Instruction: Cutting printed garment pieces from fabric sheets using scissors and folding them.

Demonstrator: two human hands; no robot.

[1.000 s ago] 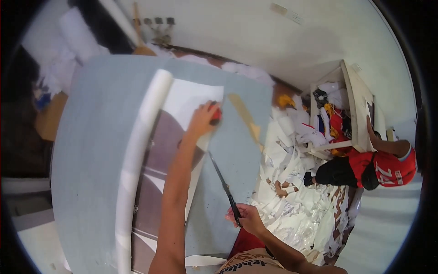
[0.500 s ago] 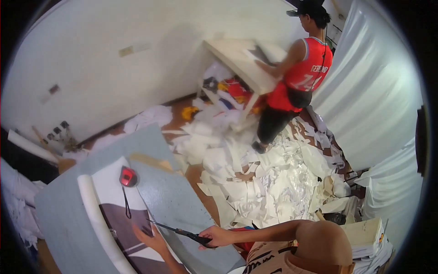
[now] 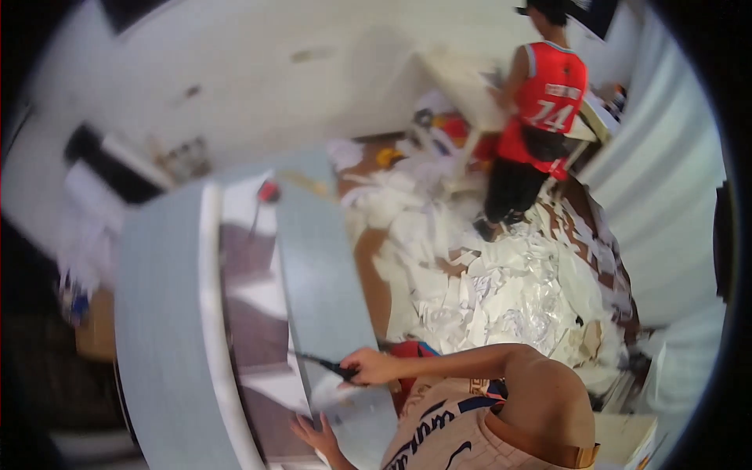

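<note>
Blur smears the black scissors (image 3: pixel 328 364), handles half hidden as the right hand (image 3: pixel 373 366) curls tight around them | blades aim left, long axis nearly crosswise, tip by the right edge of the printed sheet (image 3: pixel 258 337), over the surface (image 3: pixel 166 337) | left hand (image 3: pixel 316 436) splays empty near that edge; sheet's near end cut off

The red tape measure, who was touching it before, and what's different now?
The left hand let go of the red tape measure and came back toward the person, to the near part of the printed sheet's right edge. The tape measure now lies alone near the far end. The right hand still holds the black scissors, and the white roll stays along the sheet's left side.
</note>
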